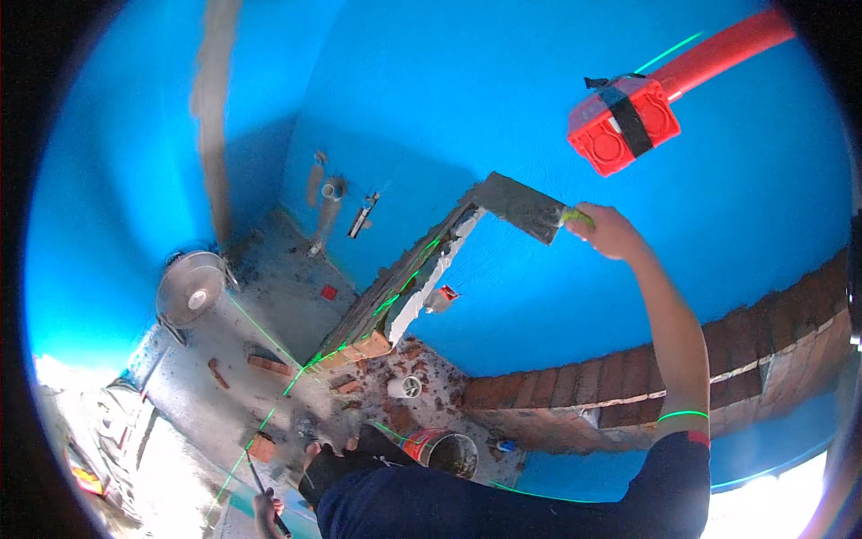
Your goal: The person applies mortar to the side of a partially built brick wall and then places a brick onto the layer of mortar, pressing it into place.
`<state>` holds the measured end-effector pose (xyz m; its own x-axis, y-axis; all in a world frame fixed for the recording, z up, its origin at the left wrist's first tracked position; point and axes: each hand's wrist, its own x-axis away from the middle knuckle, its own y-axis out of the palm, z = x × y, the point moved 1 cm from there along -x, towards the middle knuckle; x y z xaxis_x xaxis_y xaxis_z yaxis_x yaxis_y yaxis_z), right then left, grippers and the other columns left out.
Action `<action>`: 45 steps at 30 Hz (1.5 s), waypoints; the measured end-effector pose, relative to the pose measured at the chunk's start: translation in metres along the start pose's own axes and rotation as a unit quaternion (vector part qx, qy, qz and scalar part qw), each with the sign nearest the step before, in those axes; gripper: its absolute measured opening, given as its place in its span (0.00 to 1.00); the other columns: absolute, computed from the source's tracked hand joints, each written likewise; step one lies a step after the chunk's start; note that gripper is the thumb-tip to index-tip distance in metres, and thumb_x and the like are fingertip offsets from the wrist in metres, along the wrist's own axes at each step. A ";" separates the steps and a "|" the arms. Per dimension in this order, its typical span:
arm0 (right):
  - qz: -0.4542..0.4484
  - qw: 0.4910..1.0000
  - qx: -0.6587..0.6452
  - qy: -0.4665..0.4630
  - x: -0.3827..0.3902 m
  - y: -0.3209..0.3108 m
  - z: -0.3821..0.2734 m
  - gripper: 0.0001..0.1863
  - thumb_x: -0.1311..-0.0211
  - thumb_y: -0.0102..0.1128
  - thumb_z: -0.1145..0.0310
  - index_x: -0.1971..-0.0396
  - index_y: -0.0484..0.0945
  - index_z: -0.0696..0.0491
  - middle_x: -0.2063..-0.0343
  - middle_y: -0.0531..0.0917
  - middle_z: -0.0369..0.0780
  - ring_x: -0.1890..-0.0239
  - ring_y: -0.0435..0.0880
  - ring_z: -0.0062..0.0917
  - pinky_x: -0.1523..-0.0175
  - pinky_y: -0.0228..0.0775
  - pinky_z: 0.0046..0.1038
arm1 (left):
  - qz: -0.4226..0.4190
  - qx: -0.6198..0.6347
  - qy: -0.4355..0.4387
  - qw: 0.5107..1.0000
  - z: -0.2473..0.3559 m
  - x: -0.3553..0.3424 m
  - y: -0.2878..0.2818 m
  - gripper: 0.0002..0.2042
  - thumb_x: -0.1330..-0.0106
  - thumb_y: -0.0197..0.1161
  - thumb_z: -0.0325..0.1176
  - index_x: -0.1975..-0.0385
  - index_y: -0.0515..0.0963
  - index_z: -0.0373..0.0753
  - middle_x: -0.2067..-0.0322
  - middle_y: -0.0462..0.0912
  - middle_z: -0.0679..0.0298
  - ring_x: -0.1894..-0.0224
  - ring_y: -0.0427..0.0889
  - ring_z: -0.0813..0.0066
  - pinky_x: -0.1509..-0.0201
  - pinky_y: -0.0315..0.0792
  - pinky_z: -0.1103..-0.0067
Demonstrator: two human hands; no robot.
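My right hand (609,232) is closed round the yellow-green handle of a flat trowel. The trowel's wide grey blade (521,205) lies at the upper end of a low brick partition (366,349), against the blue wall. Wet-looking grey mortar (409,262) coats the partition's top, and a white strip runs down its side. Low at the left, my left hand (266,508) is closed on a thin dark stick-like tool (255,474). Its upper tip reaches near a loose brick (261,447), and I cannot make out its kind.
A bucket with mortar (451,455) stands by my legs. A white pipe stub (405,387) rises among rubble. A round grey fan-like object (191,289) stands at the left. A brick ledge (620,386) runs along the right. A red box on a pipe (620,126) hangs above. Green laser lines cross the floor.
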<state>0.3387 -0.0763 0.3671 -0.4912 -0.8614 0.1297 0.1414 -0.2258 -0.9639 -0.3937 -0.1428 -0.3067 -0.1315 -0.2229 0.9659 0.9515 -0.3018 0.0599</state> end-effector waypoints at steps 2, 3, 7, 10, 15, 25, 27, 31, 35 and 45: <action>-0.023 0.997 -0.065 0.045 -0.032 -0.011 -0.005 0.21 0.39 0.55 0.49 0.63 0.74 0.54 0.80 0.77 0.39 0.82 0.75 0.25 0.79 0.66 0.30 | 0.007 0.056 0.012 0.998 -0.047 0.003 -0.021 0.18 0.33 0.51 0.41 0.83 0.66 0.39 0.92 0.63 0.67 0.91 0.65 0.75 0.90 0.55 0.78; -0.044 0.985 -0.131 0.099 -0.048 -0.012 -0.007 0.19 0.37 0.54 0.50 0.65 0.75 0.52 0.81 0.76 0.37 0.85 0.73 0.21 0.83 0.62 0.27 | 0.011 0.107 0.018 0.994 -0.076 0.002 -0.036 0.16 0.32 0.50 0.41 0.80 0.70 0.39 0.91 0.62 0.68 0.91 0.64 0.77 0.90 0.54 0.80; -0.132 0.958 -0.139 0.212 -0.080 -0.013 0.021 0.18 0.36 0.51 0.49 0.66 0.76 0.51 0.82 0.76 0.35 0.86 0.72 0.19 0.86 0.60 0.24 | 0.049 0.106 -0.041 0.992 -0.080 0.017 0.016 0.15 0.32 0.50 0.42 0.79 0.70 0.40 0.91 0.62 0.69 0.91 0.63 0.77 0.89 0.54 0.80; -0.213 0.925 -0.255 0.186 -0.113 0.020 0.029 0.19 0.40 0.53 0.48 0.69 0.75 0.52 0.85 0.74 0.36 0.87 0.71 0.20 0.86 0.57 0.24 | 0.067 0.124 -0.056 0.988 -0.083 0.033 0.037 0.15 0.32 0.50 0.42 0.78 0.71 0.40 0.91 0.62 0.69 0.91 0.63 0.78 0.89 0.54 0.80; -0.207 0.922 -0.260 0.199 -0.145 0.055 0.038 0.21 0.38 0.52 0.48 0.69 0.77 0.54 0.84 0.74 0.38 0.87 0.70 0.22 0.86 0.59 0.25 | 0.079 0.149 -0.065 0.983 -0.089 0.048 0.069 0.14 0.31 0.50 0.42 0.76 0.72 0.41 0.91 0.62 0.69 0.91 0.62 0.78 0.89 0.54 0.81; -0.229 0.890 -0.360 0.161 -0.146 0.105 -0.002 0.20 0.40 0.53 0.49 0.72 0.73 0.53 0.84 0.74 0.38 0.87 0.71 0.21 0.87 0.60 0.25 | 0.083 0.173 -0.064 0.979 -0.095 0.053 0.106 0.13 0.31 0.50 0.43 0.73 0.75 0.43 0.90 0.62 0.70 0.91 0.61 0.80 0.89 0.53 0.81; -0.254 0.880 -0.376 0.138 -0.147 0.106 -0.014 0.20 0.39 0.53 0.50 0.72 0.73 0.54 0.84 0.74 0.39 0.87 0.71 0.21 0.87 0.61 0.25 | 0.080 0.173 -0.059 0.980 -0.092 0.050 0.112 0.13 0.31 0.50 0.43 0.72 0.75 0.43 0.90 0.62 0.70 0.91 0.61 0.80 0.89 0.53 0.82; -0.276 0.881 -0.368 0.107 -0.147 0.102 -0.053 0.21 0.37 0.50 0.48 0.73 0.73 0.53 0.84 0.74 0.37 0.87 0.71 0.20 0.87 0.59 0.24 | 0.083 0.186 -0.043 0.978 -0.092 0.046 0.115 0.13 0.31 0.50 0.43 0.70 0.76 0.44 0.90 0.62 0.71 0.91 0.60 0.81 0.89 0.53 0.82; -0.302 0.865 -0.392 0.080 -0.158 0.103 -0.061 0.22 0.37 0.49 0.45 0.72 0.74 0.51 0.83 0.75 0.34 0.86 0.71 0.18 0.86 0.59 0.22 | 0.061 0.163 -0.040 0.984 -0.092 0.044 0.107 0.13 0.31 0.50 0.45 0.65 0.79 0.47 0.89 0.63 0.72 0.90 0.59 0.83 0.87 0.53 0.84; -0.304 0.930 -0.189 -0.078 -0.129 0.036 -0.032 0.20 0.40 0.58 0.49 0.68 0.79 0.54 0.80 0.76 0.32 0.84 0.71 0.15 0.82 0.61 0.19 | 0.080 0.182 -0.066 0.978 -0.095 0.047 0.111 0.13 0.31 0.51 0.45 0.66 0.77 0.45 0.88 0.64 0.71 0.90 0.61 0.82 0.88 0.54 0.83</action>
<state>0.3799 0.0417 0.3085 -0.2463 -0.6894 0.6812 -0.4485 -0.5420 -0.7107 -0.3207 -0.2750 -0.2789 0.0402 -0.1121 0.9929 0.9961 0.0831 -0.0309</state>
